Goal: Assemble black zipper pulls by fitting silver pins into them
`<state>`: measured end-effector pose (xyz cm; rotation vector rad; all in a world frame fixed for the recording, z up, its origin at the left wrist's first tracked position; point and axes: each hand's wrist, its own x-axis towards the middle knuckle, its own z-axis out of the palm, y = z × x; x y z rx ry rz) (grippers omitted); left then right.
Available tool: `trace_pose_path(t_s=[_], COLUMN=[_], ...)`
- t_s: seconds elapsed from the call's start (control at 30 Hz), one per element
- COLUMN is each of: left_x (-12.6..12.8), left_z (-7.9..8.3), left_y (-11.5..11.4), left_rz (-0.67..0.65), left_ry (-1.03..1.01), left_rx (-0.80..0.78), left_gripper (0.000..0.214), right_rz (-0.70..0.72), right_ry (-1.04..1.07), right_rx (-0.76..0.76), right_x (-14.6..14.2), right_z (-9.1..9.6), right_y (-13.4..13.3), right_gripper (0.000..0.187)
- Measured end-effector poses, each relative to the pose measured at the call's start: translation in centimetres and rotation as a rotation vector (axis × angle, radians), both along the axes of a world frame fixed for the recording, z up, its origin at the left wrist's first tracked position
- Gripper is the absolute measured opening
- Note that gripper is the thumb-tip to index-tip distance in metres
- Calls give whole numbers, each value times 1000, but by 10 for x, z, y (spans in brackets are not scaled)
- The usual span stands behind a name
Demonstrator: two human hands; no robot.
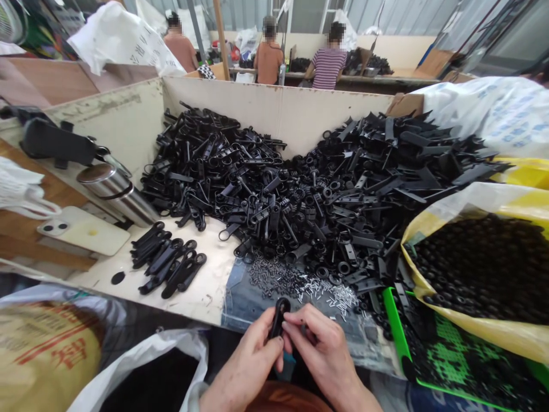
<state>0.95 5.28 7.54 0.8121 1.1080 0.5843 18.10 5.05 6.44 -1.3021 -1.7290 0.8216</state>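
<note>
My left hand (253, 355) is closed around a black plastic handle (278, 317) that has a ring at its upper end. Close against that ring, my right hand (319, 343) has thumb and forefinger pinched together. Whatever sits between those fingertips, if anything, is too small to make out. Just beyond my hands lie small dark pieces (268, 277) and shiny metal pins (330, 292), loose on a dark mat (240, 297). Several similar black handles (165, 257) rest in rows on the pale board to the left.
A big heap of black plastic parts (274, 194) fills the walled bench. On the left are a steel flask (124, 194) and a phone (83, 229). On the right stand a yellow sack of black rings (484, 263) and a green basket (397, 332). Several people (268, 51) sit farther back.
</note>
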Motion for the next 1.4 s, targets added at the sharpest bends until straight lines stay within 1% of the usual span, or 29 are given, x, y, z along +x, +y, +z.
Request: trace_pose_path(t_s=[0.13, 0.23, 0.3, 0.4, 0.47, 0.53, 0.6, 0.7, 0.8, 0.87, 1.0, 1.1, 1.2, 1.27, 1.33, 1.4], left_x=[0, 1, 2, 2, 1, -1, -2, -3, -3, -3, -5, -6, -8, -9, -10, -11], left_z=[0, 5, 7, 8, 4, -1, -6, -10, -10, -10, -13, -21, -27, -30, -31, -33], left_y=[2, 3, 4, 3, 3, 2, 2, 2, 3, 4, 7, 7, 4, 2, 0, -1], left_rz=[-38, -68, -90, -112, -118, -110, -97, -66, -18, -3, 28, 46, 52, 49, 43, 27], left_ry=[47, 107, 130, 132, 117, 112, 134, 167, 166, 175, 148, 81, 47, 56, 68, 58], left_rx=[4, 15, 32, 43, 43, 62, 110, 203, 233, 237, 215, 164, 123, 114, 113, 114], left_gripper=[19, 22, 25, 33, 39, 39, 33, 27, 26, 26, 29, 34, 37, 38, 39, 40], right_rz=[-35, -82, -87, -71, -46, -10, 18, 41, 66, 78, 119, 110, 145, 183, 183, 137], right_ry=[-12, 0, 12, 0, -31, -68, -101, -147, -195, -218, -176, -131, -115, -100, -88, -72], right_rx=[-22, -73, -80, -33, 16, 63, 89, 71, 61, 38, -94, -152, -106, -55, -21, 6], right_x=[-3, -5, -6, -4, -1, 1, 2, 3, 2, 3, 11, 20, 25, 23, 19, 14], right_z=[0, -2, -2, -3, -3, -2, -1, 2, 5, 6, 11, 15, 15, 14, 11, 8], right_y=[-2, -4, -6, -7, -7, -7, -6, -4, -1, 0, -1, -7, -13, -15, -15, -14], right_gripper=[27, 26, 25, 22, 19, 19, 19, 21, 22, 22, 25, 37, 46, 47, 42, 33])
